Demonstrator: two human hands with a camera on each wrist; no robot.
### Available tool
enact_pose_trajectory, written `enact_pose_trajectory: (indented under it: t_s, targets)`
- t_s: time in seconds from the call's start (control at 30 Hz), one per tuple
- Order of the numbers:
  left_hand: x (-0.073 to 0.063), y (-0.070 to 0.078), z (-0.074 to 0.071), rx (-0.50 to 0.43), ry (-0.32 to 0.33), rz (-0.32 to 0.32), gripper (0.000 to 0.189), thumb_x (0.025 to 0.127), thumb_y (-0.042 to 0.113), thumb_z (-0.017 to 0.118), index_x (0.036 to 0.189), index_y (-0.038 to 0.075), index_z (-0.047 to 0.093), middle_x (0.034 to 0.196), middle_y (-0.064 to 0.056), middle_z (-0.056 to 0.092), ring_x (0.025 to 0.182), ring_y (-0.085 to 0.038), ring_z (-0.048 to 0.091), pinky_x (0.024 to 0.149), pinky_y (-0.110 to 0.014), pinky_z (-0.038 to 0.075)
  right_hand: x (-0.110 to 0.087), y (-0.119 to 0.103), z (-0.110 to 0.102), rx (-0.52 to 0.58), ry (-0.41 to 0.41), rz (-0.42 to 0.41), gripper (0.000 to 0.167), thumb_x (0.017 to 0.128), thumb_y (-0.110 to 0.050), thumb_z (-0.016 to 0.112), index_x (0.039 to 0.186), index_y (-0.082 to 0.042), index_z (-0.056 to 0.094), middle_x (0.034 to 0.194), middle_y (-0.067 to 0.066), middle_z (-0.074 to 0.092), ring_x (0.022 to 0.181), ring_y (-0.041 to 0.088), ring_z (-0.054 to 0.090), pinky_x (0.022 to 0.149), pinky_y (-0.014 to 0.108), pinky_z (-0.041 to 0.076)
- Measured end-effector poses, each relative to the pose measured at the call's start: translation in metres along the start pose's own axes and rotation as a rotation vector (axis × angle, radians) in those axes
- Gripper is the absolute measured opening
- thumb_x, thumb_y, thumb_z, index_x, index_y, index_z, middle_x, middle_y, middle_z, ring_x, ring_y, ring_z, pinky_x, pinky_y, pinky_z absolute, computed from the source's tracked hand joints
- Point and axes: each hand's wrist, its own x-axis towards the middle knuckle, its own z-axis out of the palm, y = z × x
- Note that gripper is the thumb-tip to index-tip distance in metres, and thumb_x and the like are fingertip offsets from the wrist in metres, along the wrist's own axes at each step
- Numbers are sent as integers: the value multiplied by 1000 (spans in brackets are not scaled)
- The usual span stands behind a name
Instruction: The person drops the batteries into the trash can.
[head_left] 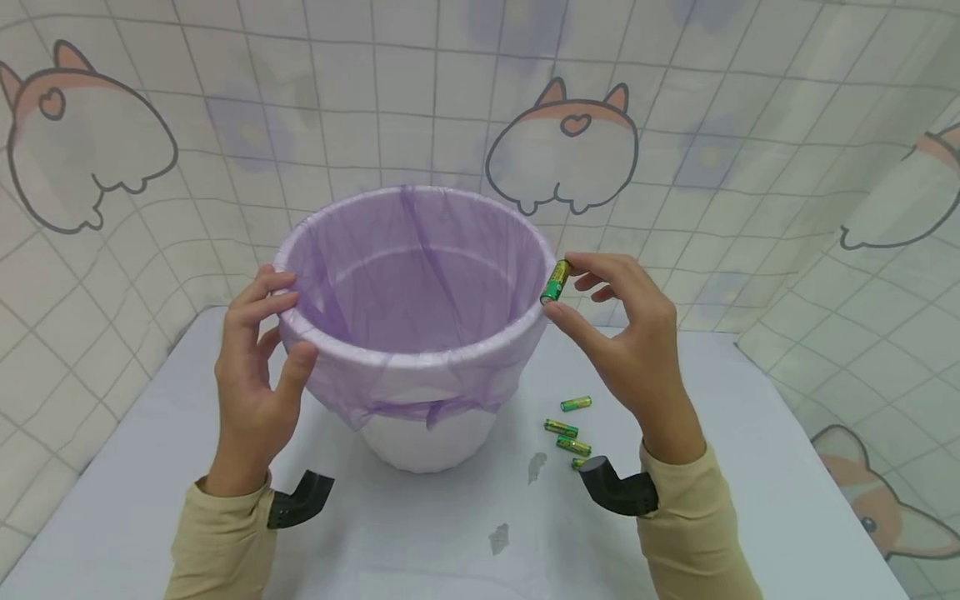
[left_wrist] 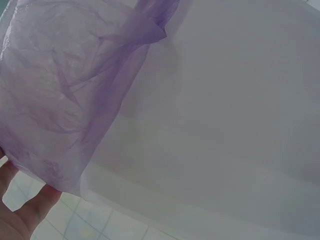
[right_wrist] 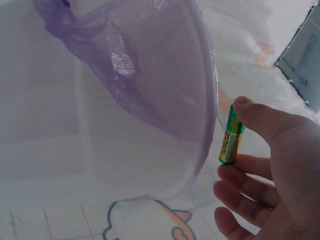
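A white trash can (head_left: 427,442) stands upright, lined with a thin purple plastic bag (head_left: 420,308) folded down over its rim. On the rim's left side my left hand (head_left: 258,375) holds the can, fingertips over the edge and thumb against the outside. Between thumb and index finger, my right hand (head_left: 630,333) pinches a green and yellow battery (head_left: 556,282) just beside the right rim. The right wrist view shows that battery (right_wrist: 231,135) outside the bag, with the other fingers loosely bent. Several similar batteries (head_left: 576,403) lie on the table below the right hand.
The white table (head_left: 465,508) carries two grey patches (head_left: 499,538) near its front. Behind and at both sides hangs a checked sheet (head_left: 375,108) with cartoon animal prints. A black wrist mount (head_left: 618,487) partly covers one battery.
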Motion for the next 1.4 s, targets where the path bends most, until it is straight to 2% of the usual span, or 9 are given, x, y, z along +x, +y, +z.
enact_pose_trajectory:
  t_s: [0.37,1.03,1.4]
  targets:
    - [1,0,-1,15,1,7,54,92,26,66,120,-16,48,138,-10,51,145,-30,30,95,-22,46,7,-4,9,31,6,6,44,75,-7,80,118,-7,67,113,7,69,94,20,61,81,24,46]
    - [-2,-1,-1,0,-12,9,53,92,24,66,120,-17,47,139,-11,50,146,-31,29,95,-22,46,8,0,19,-16,-27,19,40,78,-13,79,116,-8,68,102,6,67,83,16,54,72,26,40]
    - [-1,-1,-2,4,-15,19,53,92,24,66,120,-17,47,139,-11,50,146,-32,29,96,-22,46,5,3,18,-3,-59,26,38,81,-14,76,116,-4,66,108,7,67,87,16,54,73,26,41]
